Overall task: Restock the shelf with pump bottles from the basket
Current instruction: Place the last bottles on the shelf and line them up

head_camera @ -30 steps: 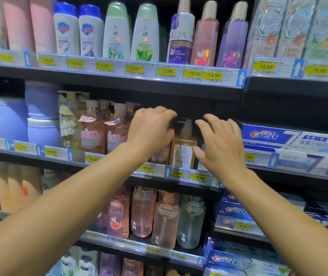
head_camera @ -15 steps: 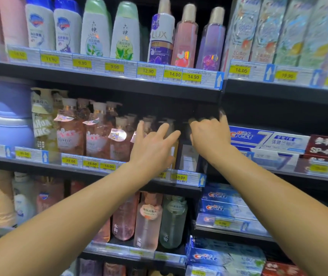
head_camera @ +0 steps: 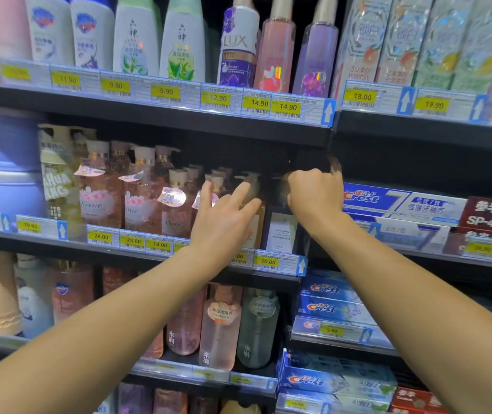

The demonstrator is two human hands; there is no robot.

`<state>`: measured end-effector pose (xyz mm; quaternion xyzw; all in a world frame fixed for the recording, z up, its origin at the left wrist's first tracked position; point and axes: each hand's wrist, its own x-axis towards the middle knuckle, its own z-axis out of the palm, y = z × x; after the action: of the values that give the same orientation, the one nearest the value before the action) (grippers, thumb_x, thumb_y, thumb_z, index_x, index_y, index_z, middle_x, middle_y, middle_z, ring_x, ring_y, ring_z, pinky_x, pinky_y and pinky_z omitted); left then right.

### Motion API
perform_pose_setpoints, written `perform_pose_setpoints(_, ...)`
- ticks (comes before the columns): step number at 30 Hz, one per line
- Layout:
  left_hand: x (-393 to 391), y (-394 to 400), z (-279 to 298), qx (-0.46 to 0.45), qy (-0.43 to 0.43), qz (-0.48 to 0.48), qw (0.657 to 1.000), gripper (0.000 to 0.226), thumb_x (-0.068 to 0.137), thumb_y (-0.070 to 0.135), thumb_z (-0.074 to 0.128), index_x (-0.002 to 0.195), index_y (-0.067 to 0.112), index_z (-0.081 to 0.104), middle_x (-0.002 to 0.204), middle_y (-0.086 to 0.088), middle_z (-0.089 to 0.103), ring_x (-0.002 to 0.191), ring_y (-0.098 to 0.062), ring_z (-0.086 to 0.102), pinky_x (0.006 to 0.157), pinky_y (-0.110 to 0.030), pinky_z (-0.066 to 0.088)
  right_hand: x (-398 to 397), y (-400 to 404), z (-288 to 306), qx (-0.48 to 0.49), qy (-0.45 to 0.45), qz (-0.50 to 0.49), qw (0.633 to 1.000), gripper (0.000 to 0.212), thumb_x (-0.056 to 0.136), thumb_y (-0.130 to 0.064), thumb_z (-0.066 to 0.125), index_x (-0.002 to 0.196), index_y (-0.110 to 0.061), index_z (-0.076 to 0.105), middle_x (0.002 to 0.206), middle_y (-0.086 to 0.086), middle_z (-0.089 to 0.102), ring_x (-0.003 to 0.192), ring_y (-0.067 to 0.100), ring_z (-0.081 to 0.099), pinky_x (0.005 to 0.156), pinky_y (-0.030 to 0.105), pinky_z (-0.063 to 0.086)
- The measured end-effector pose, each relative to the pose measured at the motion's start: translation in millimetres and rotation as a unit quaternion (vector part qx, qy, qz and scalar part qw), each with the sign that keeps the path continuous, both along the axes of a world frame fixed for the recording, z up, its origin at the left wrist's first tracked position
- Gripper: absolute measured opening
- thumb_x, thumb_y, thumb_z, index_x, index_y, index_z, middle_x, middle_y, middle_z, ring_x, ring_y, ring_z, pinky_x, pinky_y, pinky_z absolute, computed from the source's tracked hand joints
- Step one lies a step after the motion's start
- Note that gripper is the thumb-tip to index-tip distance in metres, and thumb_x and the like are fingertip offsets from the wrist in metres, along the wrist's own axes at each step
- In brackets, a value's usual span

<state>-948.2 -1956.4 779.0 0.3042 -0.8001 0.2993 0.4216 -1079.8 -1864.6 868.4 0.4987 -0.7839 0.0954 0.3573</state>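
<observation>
The left hand [head_camera: 224, 225] is held loose with fingers straight, laid against the amber pump bottle [head_camera: 253, 213] on the middle shelf [head_camera: 149, 249], probably to steady it. The right hand [head_camera: 316, 195] is curled around the top of a dark pump bottle [head_camera: 280, 231] just beside it, apparently so that it can be seated at the row's end; the pump itself is blurred. This dark bottle carries a pale label, next to the toothpaste boxes [head_camera: 394, 204]. No basket is in view

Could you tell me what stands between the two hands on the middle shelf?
In the head view, an amber pump bottle stands between the left hand and right hand.
</observation>
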Motion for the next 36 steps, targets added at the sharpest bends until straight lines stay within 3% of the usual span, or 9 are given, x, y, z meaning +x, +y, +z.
perform_pose_setpoints(6,-0.6,3.7,1.9,0.012,-0.004,0.001,1.000,0.053,0.075,0.027,0.081,0.124,0.021,0.062,0.141,-0.011,0.049,0.100,-0.026,0.066,0.113,-0.063,0.017,-1.7,-0.7,0.1,-0.016,0.002,0.017,1.000,0.017,0.091,-0.031,0.063,0.099,-0.017,0.060,0.071,0.002,0.051,0.087,0.027,0.067,0.117,0.047,0.018)
perform_pose_setpoints(12,-1.7,3.5,1.5,0.019,-0.005,0.005,1.000,0.052,0.076,0.026,0.080,0.125,0.021,0.061,0.141,-0.012,0.048,0.099,-0.026,0.067,0.112,-0.064,0.017,-6.1,-0.8,-1.4,-0.036,0.016,0.041,0.998,0.016,0.092,-0.031,0.058,0.102,-0.021,0.065,0.083,0.002,0.070,0.087,0.025,0.067,0.117,0.047,0.015)
perform_pose_setpoints(27,1.2,11.4,9.1,0.073,-0.025,0.008,0.997,0.048,0.087,0.028,0.070,0.132,0.024,0.055,0.148,-0.008,0.039,0.109,-0.026,0.063,0.115,-0.061,0.009,-8.7,-2.2,-7.2,-0.037,0.024,0.034,0.998,0.023,0.091,-0.035,0.062,0.108,-0.019,0.061,0.087,0.002,0.070,0.088,0.024,0.068,0.116,0.046,0.020)
perform_pose_setpoints(32,-0.5,12.1,9.7,0.067,-0.012,0.002,0.998,0.042,0.082,0.025,0.074,0.122,0.022,0.062,0.138,-0.009,0.048,0.098,-0.028,0.065,0.112,-0.064,0.015,-12.7,-4.2,-12.1,-0.057,0.031,0.049,0.997,0.020,0.094,-0.033,0.057,0.108,-0.020,0.064,0.083,0.003,0.071,0.085,0.024,0.068,0.115,0.046,0.021)
perform_pose_setpoints(36,-0.4,13.6,10.4,0.070,-0.025,0.012,0.997,0.045,0.084,0.026,0.072,0.126,0.023,0.058,0.142,-0.008,0.044,0.103,-0.028,0.063,0.113,-0.064,0.013,-12.7,-4.6,-13.2,-0.060,0.025,0.052,0.997,0.020,0.095,-0.032,0.054,0.108,-0.020,0.065,0.084,0.003,0.071,0.085,0.024,0.068,0.115,0.046,0.020)
